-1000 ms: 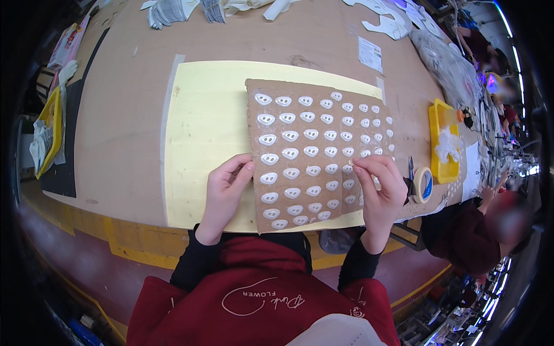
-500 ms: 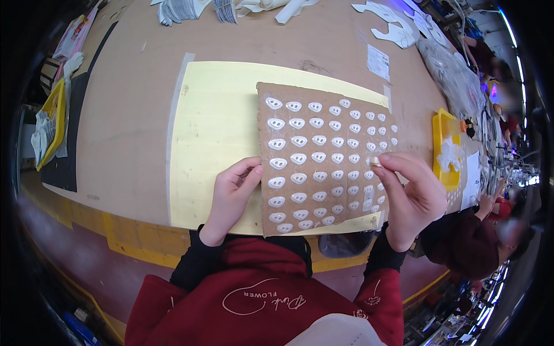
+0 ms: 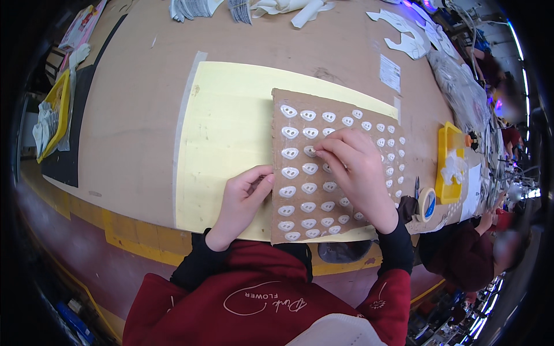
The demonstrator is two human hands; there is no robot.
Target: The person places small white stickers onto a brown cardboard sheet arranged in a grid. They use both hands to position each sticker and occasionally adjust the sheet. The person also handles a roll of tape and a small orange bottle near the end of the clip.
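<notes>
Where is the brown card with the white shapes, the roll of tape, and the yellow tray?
brown card (image 3: 300, 176), head view, bare middle left part
roll of tape (image 3: 427, 205), head view, its side
yellow tray (image 3: 443, 144), head view, left rim

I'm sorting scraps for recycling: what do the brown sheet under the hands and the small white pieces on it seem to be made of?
Brown rectangular sheet: probably cardboard, matte, with a rough, fibrous top edge. Small white oval pieces: possibly plastic or rubber, slightly glossy, each with two holes; the exact material is unclear.
</notes>
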